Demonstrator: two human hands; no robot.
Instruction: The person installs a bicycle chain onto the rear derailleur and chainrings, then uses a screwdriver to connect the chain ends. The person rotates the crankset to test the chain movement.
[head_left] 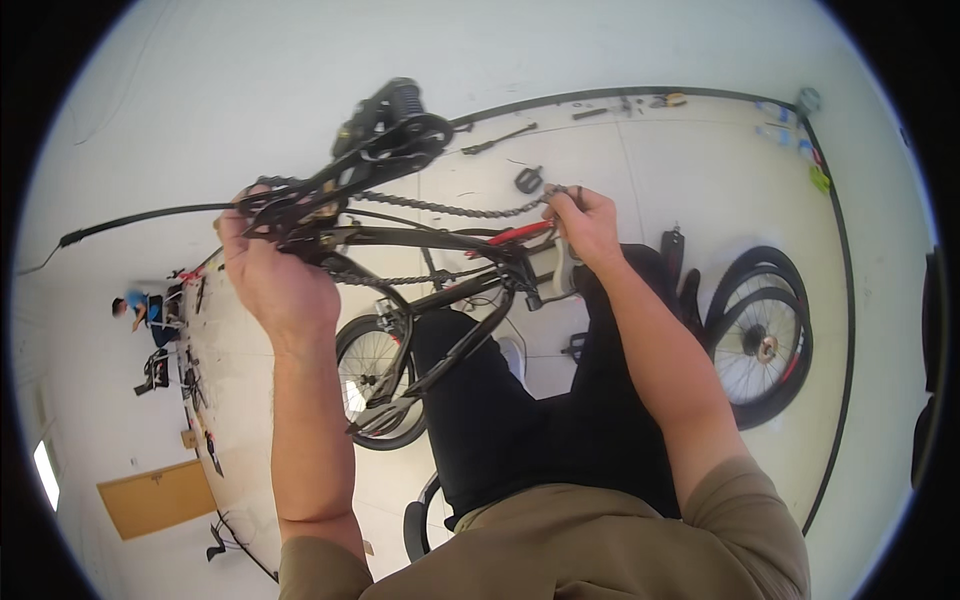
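A black bicycle frame (400,238) with a red section (520,236) is raised before me. My left hand (272,270) is closed around a dark cluster at its left end, which looks like the rear derailleur; crowded parts hide the exact grip. Above it juts a black assembly (395,130) with a ribbed, spring-like piece. Between thumb and fingers, my right hand (585,220) pinches the bicycle chain (450,208), which stretches across from the left hand. A lower chain run (415,279) passes beneath the frame tube. Black cable housing (150,216) sticks out leftward from the left hand.
One wheel (375,385) is below the frame; two more wheels (765,335) lie at right. A pedal (528,180) and several tools (500,138) lie on the floor along the far wall. Another person (140,310) is far left, above a wooden door (157,498).
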